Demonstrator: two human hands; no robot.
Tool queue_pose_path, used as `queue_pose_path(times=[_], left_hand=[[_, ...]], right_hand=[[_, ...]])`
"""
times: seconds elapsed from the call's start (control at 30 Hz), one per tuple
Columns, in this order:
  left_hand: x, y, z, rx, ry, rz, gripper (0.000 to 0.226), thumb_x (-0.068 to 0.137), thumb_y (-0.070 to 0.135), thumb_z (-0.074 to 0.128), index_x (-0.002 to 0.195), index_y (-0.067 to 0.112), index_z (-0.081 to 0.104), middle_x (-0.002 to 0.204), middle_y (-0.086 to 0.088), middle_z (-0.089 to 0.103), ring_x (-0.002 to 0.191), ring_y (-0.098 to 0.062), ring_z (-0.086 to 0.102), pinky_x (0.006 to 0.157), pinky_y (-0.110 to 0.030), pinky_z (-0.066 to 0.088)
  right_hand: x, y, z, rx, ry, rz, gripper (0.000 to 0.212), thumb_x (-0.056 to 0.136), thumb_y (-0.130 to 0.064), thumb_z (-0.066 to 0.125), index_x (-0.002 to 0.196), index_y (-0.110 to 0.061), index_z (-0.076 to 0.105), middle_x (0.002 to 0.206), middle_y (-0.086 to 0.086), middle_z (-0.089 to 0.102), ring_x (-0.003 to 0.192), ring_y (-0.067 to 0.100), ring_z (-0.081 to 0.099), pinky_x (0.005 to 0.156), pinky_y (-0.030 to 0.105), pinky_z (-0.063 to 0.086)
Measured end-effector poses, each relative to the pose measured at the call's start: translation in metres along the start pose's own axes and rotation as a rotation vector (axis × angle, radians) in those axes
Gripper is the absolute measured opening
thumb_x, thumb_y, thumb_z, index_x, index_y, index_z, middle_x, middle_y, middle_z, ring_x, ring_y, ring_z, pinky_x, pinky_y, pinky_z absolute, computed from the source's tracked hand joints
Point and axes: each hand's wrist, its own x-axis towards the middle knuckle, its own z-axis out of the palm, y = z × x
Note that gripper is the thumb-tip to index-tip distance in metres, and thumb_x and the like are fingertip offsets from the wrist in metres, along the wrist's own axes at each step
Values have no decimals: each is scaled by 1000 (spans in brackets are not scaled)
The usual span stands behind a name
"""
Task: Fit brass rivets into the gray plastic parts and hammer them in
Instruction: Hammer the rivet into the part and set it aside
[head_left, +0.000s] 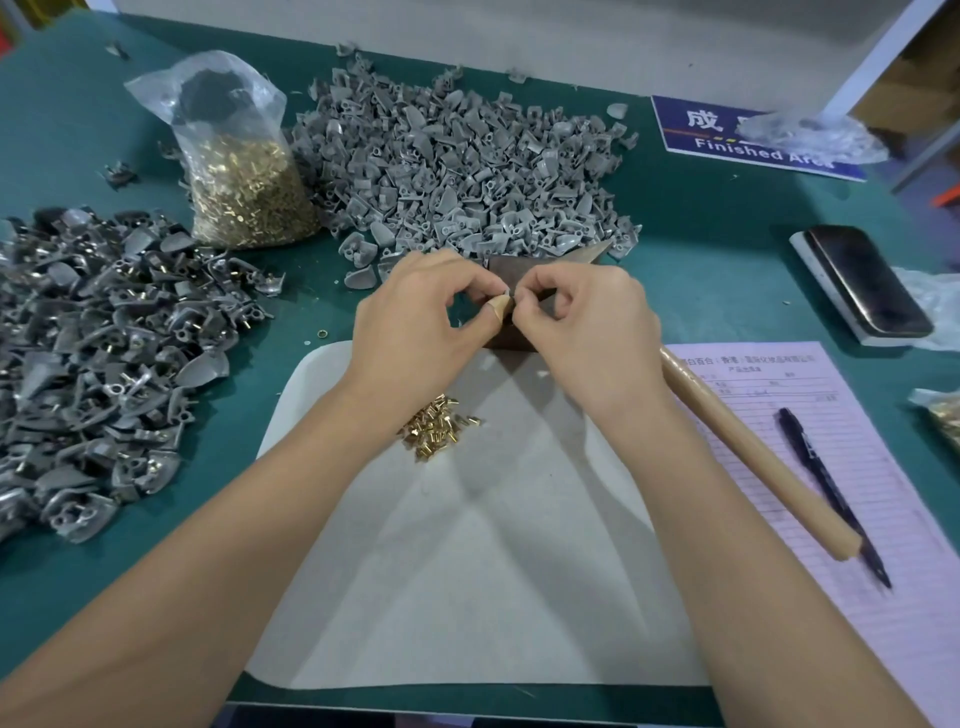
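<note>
Clearly, progress: a large heap of fitted parts (98, 364), brass showing among them, is seen at the left of the frame, so many pieces are judged done.
Remaining: a bigger pile of bare gray plastic parts (457, 171) lies at upper centre, judged still to be fitted; most of the work is left.
Rivet supply: a clear bag of brass rivets (249, 197) stands at upper left between the two heaps; a small cluster of loose rivets (439, 423) lies on the white sheet (493, 571) at centre.
Step in hand: a small piece is pinched between the fingertips of the left hand (415, 322) and the right hand (582, 332), both grips closed on it above a dark block (506, 273); what exactly is held cannot be told, though fitting a rivet is judged likely.
Hammer: its wooden handle (753, 452) lies at right across a pink form (831, 441), beside a black pen (831, 493); it is not held.
Edges: the worktop (717, 249) front edge runs along the bottom of the frame; the white sheet's near edge lies just inside it.
Open room: bare sheet is left below the hands; the right side is crowded by a phone (867, 280) and a blue sign (748, 140).
</note>
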Motion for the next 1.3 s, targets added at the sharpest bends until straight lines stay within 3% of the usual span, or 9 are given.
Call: queue_pose_path(times=[0.2,0.33,0.43,0.67,0.93,1.1,1.3], left_hand=[[1,0,-3,42,0,30,5,91,40,69,92,37,73,87,17,62,93,-6,50,74,-33,45],[2,-1,-3,0,-35,42,5,93,37,70,94,35,75,84,17,59,92,-8,51,78,-37,48],[2,-2,-2,-8,-40,42,5,93,35,70,94,34,75,85,16,60,92,-10,52,79,-37,48],[7,-2,-5,-53,-73,76,7,94,32,71,96,30,78,89,8,65,94,-16,55,84,-43,49],[7,-3,-5,-48,-74,76,8,93,28,70,96,27,78,90,6,66,96,-19,55,85,-44,49],[7,-4,-6,-64,-93,58,6,93,35,71,95,35,77,90,11,65,95,-16,55,86,-42,49],[6,-5,-5,-45,-49,42,7,92,39,70,94,38,76,89,15,65,91,-6,52,80,-36,48]], right_hand=[[2,2,-7,-62,-26,-30,13,90,-34,59,80,-30,67,55,-21,52,63,16,43,59,30,34],[4,0,-10,-256,-52,-194,16,98,-34,51,92,-28,65,67,-10,53,81,24,56,63,33,31],[7,0,-11,-276,-35,-246,16,98,-31,52,91,-27,66,74,-10,52,77,21,46,64,32,28],[7,3,-9,-173,-59,-216,14,98,-28,54,93,-27,67,61,-11,44,78,15,42,65,34,34],[6,-1,-5,-270,-26,-224,17,99,-31,53,93,-26,68,77,-9,51,90,28,58,65,33,28],[3,3,-3,-144,-25,-145,16,97,-32,55,95,-28,70,62,-10,45,83,21,53,66,34,39],[-1,2,0,-122,36,-106,15,94,-33,56,92,-28,70,60,-6,44,82,24,57,66,37,48]])
